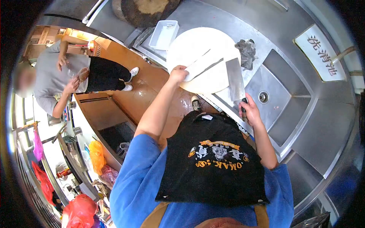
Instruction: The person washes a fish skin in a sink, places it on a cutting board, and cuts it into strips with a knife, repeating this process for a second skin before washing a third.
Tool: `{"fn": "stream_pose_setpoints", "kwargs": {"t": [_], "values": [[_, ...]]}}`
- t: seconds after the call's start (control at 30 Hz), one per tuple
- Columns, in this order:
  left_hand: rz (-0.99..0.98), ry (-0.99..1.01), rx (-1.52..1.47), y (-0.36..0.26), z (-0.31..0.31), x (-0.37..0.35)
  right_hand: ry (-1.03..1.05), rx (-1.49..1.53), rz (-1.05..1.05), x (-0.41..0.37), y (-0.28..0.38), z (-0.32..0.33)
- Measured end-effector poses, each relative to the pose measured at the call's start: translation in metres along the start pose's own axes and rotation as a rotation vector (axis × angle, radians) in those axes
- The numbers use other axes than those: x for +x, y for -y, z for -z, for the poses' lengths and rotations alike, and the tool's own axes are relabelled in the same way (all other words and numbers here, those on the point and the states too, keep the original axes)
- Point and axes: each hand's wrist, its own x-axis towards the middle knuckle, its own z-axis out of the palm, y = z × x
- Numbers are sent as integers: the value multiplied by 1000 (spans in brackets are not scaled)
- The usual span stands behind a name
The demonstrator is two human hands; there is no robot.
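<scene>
My right hand (pixel 249 110) is wrapped round the black handle of a cleaver (pixel 235 79), whose broad blade lies over the right side of a round white board (pixel 205 41). At the board's left edge is my left hand (pixel 178 74), its fingers bent together by the end of a pale strip; what they grip is too small to make out. A long dark-edged strip (pixel 208 67) runs diagonally across the board between my left hand and the blade.
A clear plastic tray (pixel 164 35) sits beyond the board, and a crumpled dark cloth (pixel 247 53) beside it. At right is a metal sink (pixel 283 99). A co-worker (pixel 62 72) stands at left, holding something brown. A round wooden block (pixel 146 8) stands at the top.
</scene>
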Motion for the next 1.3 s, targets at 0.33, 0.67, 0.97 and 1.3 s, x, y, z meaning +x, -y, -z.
{"fn": "stream_pose_setpoints", "kwargs": {"t": [0.33, 0.67, 0.97, 1.3], "values": [[-415, 113, -318, -167, 37, 19, 218, -506, 140, 4, -23, -104], [-668, 194, -388, -191, 84, 54, -814, -562, 423, -30, -117, -45], [-673, 197, -203, -228, 105, 67, -208, -339, 130, 4, -57, -248], [-752, 214, -152, -240, 99, 65, -337, -359, 215, 81, -59, -268]]}}
